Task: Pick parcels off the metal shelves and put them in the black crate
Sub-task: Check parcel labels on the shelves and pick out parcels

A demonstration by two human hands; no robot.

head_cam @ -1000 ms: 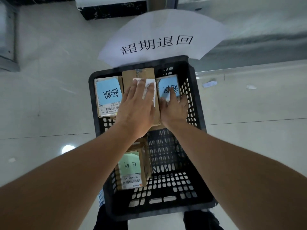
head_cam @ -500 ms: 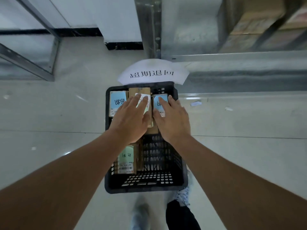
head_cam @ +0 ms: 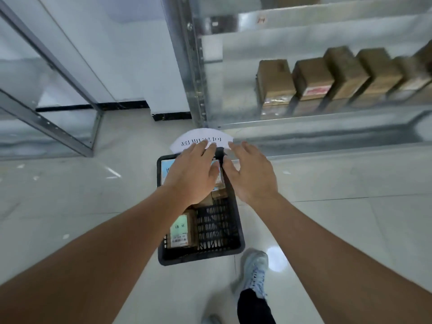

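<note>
On the floor below the shelf: crate [head_cam: 235, 232], black, slotted walls, standing on pale tiles. Contents visible: one parcel [head_cam: 181, 231] with a green label at the near left; one blue-labelled parcel [head_cam: 166, 170] at the far left; brown cardboard [head_cam: 218, 195] between the hands, count uncertain because the hands cover it. Near right part of the crate shows bare mesh.

Left hand [head_cam: 192, 176]: above the far half of the crate, fingers spread and straight, holding nothing.

Right hand [head_cam: 253, 175]: just beside it over the crate's right rim, fingers likewise apart, empty.

Paper sign [head_cam: 187, 142]: white, printed characters, at the crate's far edge, partly hidden by fingertips.

Shelf [head_cam: 327, 118]: metal, to the right beyond the crate. Row of brown boxes [head_cam: 311, 78] standing side by side, blurred toward the right; at least five.

Shoe [head_cam: 256, 268]: pale, on the tiles near the crate's near right corner.

Progress, as judged: several parcels are in the crate, room remains, and the shelf row is not yet cleared. Both hands being free, the likely next item is another pick from that row.
</note>
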